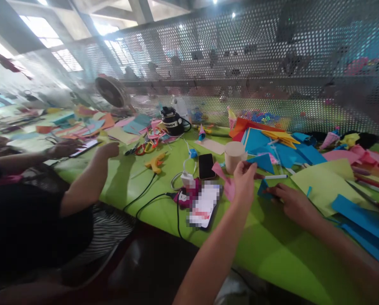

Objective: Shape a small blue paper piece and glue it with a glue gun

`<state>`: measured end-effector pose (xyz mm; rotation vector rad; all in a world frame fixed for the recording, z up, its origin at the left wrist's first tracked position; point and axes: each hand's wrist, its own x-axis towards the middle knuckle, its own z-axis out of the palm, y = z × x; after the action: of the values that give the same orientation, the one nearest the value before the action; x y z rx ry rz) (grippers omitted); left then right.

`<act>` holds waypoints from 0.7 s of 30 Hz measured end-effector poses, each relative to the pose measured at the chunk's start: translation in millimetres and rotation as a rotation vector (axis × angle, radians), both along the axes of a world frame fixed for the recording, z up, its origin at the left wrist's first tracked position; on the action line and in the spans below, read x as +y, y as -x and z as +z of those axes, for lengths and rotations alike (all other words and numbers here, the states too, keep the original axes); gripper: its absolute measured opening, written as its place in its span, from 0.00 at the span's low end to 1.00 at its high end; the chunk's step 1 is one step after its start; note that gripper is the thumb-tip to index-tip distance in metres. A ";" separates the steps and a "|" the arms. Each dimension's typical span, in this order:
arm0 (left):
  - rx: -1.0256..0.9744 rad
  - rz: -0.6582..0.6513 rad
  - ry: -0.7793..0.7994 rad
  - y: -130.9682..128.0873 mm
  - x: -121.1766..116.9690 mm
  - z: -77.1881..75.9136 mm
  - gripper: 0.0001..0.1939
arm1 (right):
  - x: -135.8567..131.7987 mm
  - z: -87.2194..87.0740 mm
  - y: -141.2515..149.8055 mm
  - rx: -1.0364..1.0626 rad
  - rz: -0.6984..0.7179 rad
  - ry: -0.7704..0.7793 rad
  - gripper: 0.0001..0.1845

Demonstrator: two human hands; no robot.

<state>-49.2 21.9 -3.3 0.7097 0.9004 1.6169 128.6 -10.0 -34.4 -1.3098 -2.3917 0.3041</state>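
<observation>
My left hand (244,180) has its thumb and fingertips pinched on a pointed piece of blue paper (263,163) in front of the cream cup-like cylinder (235,153). Lower and to the right, my right hand (286,198) is closed on a small blue paper piece (263,189). A white pen (274,176) lies between the two hands. Beside my left wrist are a pink paper strip (229,188), a phone with a lit screen (205,205) and a dark phone (206,166).
A co-worker's arm (87,182) reaches over the green table (135,182) at left. A yellow glue gun (156,163), scissors (145,148), a power strip (185,198) with trailing cables and a black jug (171,123) stand between us. Coloured paper (327,180) covers the right side; behind is a perforated metal screen (208,63).
</observation>
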 end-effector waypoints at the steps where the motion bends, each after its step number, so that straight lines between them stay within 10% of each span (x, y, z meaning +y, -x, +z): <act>1: 0.001 -0.003 -0.007 -1.0 -0.1 -0.5 0.17 | -1.0 2.1 -0.7 0.080 -0.017 0.083 0.19; 9: 0.019 -0.096 -0.029 -9.0 -4.5 1.4 0.19 | -10.5 36.1 1.3 0.834 -0.092 0.735 0.23; 21: 0.092 -0.066 0.011 -17.9 -9.3 -5.2 0.16 | -15.5 43.6 -1.0 0.808 -0.235 0.281 0.16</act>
<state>-31.3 12.5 -8.5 0.8038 0.9413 1.5302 129.6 -25.5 9.2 -1.2405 -1.5409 0.9223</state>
